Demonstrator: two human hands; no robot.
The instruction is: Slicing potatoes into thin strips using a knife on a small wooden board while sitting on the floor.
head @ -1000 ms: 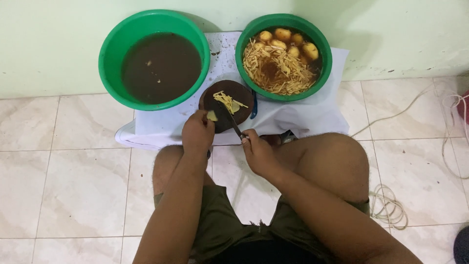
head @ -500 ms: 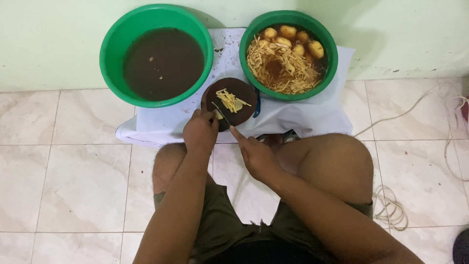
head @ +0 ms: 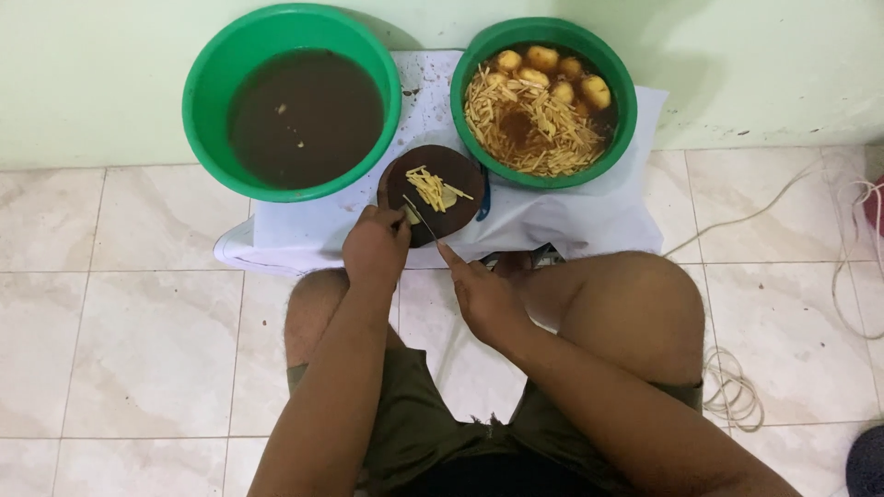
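Potato slice lies on the round dark chopping board — I see my left hand pinning it (fingers curled), right hand closed on a knife — blade resting across the slice.

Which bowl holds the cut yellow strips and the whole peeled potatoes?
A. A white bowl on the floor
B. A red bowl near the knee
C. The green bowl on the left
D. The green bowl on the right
D: the right green bowl holds yellow strips and whole potatoes in dark liquid, while the left green bowl holds only dark liquid.
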